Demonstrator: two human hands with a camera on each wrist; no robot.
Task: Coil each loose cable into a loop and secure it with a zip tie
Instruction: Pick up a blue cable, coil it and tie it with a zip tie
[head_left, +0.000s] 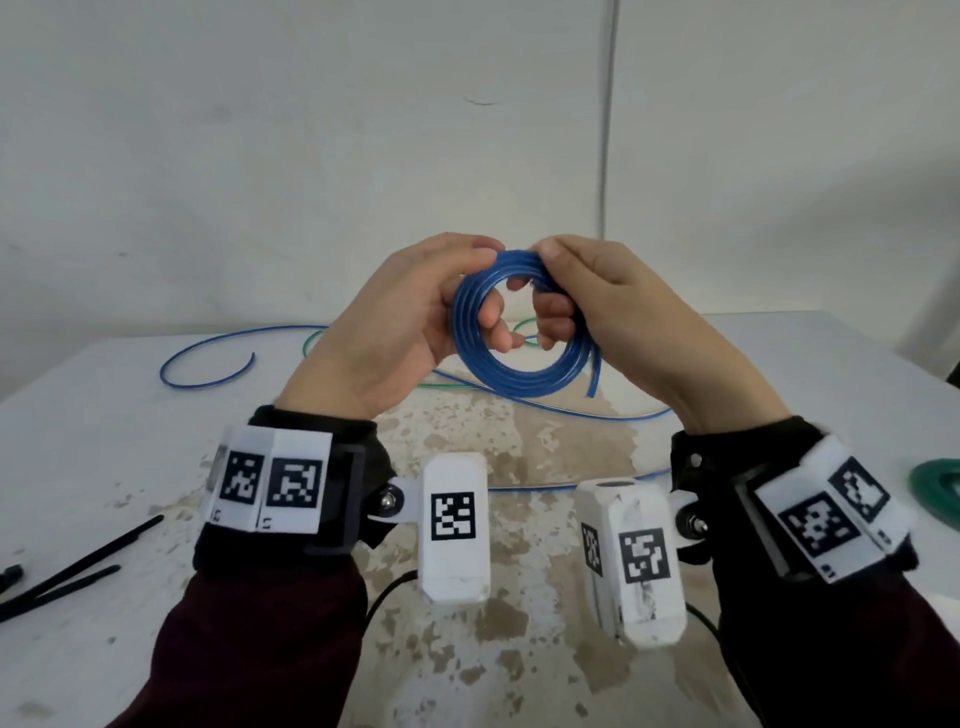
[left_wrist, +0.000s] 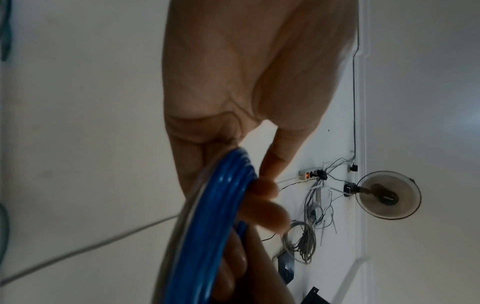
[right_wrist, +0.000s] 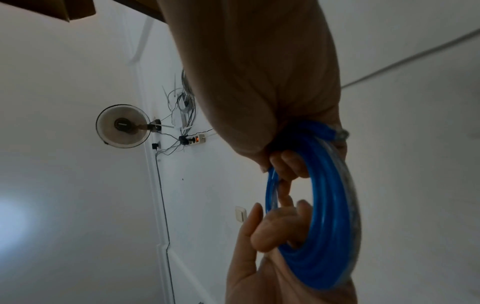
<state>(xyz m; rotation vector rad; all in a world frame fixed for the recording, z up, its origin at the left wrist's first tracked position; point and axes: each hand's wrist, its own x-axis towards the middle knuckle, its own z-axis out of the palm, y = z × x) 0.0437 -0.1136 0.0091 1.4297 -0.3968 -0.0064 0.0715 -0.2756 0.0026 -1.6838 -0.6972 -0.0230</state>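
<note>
- Black plastic zip ties (head_left: 78, 564) lie on the white table (head_left: 130, 447), far left of the blue coil.
- A loose blue cable (head_left: 208, 382) curves on the table, left of and behind the coil.
- The left hand (head_left: 395, 332) grips the left side of the coiled blue cable (head_left: 519, 371), fingers curled through the loop.
- The coil is held in the air above the table.
- The right hand (head_left: 613, 306) pinches its upper right.
- A green coiled cable (head_left: 935, 493) lies far right of it.

Blue coil (head_left: 519, 338) is showing glossy; green cable (head_left: 441, 387) is lying on the white, brown-blotched table (head_left: 104, 415) beside black zip ties (head_left: 67, 566)
</note>
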